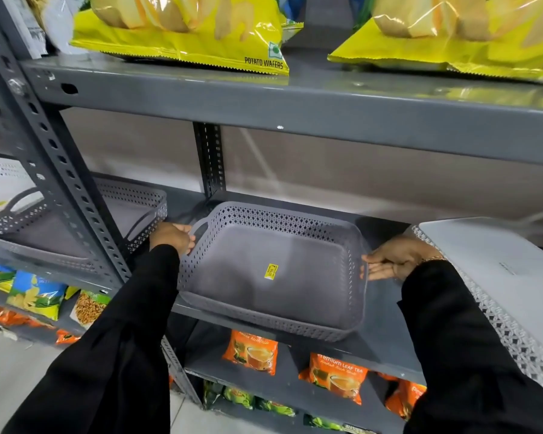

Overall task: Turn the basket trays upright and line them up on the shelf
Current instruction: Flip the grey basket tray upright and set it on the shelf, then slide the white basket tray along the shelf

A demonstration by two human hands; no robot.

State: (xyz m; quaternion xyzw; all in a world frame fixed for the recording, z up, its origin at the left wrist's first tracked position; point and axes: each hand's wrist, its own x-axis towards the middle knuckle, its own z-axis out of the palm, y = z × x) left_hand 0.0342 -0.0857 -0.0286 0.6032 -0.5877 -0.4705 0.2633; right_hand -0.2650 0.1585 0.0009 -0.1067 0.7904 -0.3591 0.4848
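Note:
A dark grey perforated basket tray point(264, 277) sits upright on the middle shelf point(383, 343), a yellow price sticker on its floor. My left hand point(173, 238) grips its left handle. My right hand point(395, 258) lies with fingers spread against its right wall. A second grey tray point(129, 211) stands upright to the left, behind the shelf post. On the right a light grey tray point(496, 277) lies upside down, its flat bottom facing up. A white tray point(3, 183) shows at the far left edge.
A slotted grey upright post point(63, 189) stands between the two upright trays. Yellow potato wafer bags point(182, 32) fill the shelf above. Orange tea packets point(336, 377) and green packets lie on the lower shelves.

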